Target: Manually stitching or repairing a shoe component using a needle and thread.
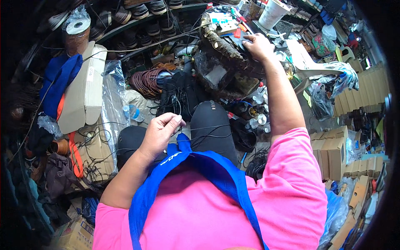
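Note:
Over my lap, my left hand (163, 132) is closed, thumb and forefinger pinched on a thin dark cord. More of the dark cord (214, 126) runs loosely across my right knee. My right arm stretches forward, and my right hand (260, 46) is at the top of a worn, rough-edged work stand (221, 46). Its fingers are bent down among dark flat pieces (237, 41) there; what they grip, if anything, is hidden. Close to that hand lie a red piece (237, 33) and other small items. A whitish bucket (273, 13) stands just beyond.
Coiled brown cord (148, 82) lies beyond my knees. At left are a cardboard box (85, 89), blue cloth (58, 83) and a large thread spool (78, 35). Shoes (140, 11) line a far shelf. Small bottles (259, 121) and cardboard boxes (329, 146) crowd the right.

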A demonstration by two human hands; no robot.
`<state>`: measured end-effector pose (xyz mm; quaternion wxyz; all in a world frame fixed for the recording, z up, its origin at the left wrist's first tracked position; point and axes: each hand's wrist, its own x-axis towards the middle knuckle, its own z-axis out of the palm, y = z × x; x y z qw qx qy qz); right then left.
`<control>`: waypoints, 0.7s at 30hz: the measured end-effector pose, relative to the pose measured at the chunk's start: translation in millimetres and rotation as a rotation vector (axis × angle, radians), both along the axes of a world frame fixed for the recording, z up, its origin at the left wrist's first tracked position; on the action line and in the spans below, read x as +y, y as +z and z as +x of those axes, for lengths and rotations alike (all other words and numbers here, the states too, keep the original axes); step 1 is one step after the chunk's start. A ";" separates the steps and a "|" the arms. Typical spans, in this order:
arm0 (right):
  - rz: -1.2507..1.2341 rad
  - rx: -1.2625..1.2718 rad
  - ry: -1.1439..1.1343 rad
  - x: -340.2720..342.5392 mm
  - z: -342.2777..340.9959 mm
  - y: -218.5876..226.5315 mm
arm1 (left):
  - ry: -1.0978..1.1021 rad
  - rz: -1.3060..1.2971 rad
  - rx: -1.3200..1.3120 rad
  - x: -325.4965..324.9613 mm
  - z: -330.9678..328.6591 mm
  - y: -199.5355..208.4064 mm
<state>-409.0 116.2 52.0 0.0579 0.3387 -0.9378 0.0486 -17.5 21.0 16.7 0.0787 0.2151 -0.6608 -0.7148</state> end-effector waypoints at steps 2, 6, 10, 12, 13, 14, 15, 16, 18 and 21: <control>-0.078 0.024 0.039 14.5 -10.9 1.6 | 0.017 -0.004 0.013 0.1 -1.3 -1.0; -0.095 0.009 -0.006 47.3 -11.7 12.9 | 0.054 0.034 0.017 -0.6 -3.0 -0.8; 0.019 -0.199 -0.106 67.3 -16.1 13.8 | 0.018 0.085 -0.043 -2.6 -7.8 2.4; 0.035 -0.086 -0.021 62.8 -12.4 18.1 | 0.037 0.088 0.047 -2.5 -9.9 -4.9; 0.061 -0.136 -0.035 60.5 -10.8 21.1 | 0.039 0.087 0.049 -2.7 -9.2 -4.2; 0.060 -0.133 -0.038 60.8 -14.2 23.2 | 0.031 0.091 0.040 -2.4 -9.7 -2.1; 0.148 -0.175 -0.035 58.7 -19.0 26.5 | 0.024 0.094 0.032 -2.1 -10.1 -0.2; 0.236 -0.218 -0.031 57.7 -22.9 29.3 | 0.020 0.094 0.036 -2.3 -10.0 1.0; 0.218 -0.253 -0.039 53.6 -21.5 32.6 | 0.019 0.092 -0.003 -3.7 -7.5 2.1; 0.212 -0.290 -0.127 50.5 -13.4 44.2 | 0.061 0.076 0.005 -2.4 -7.2 2.3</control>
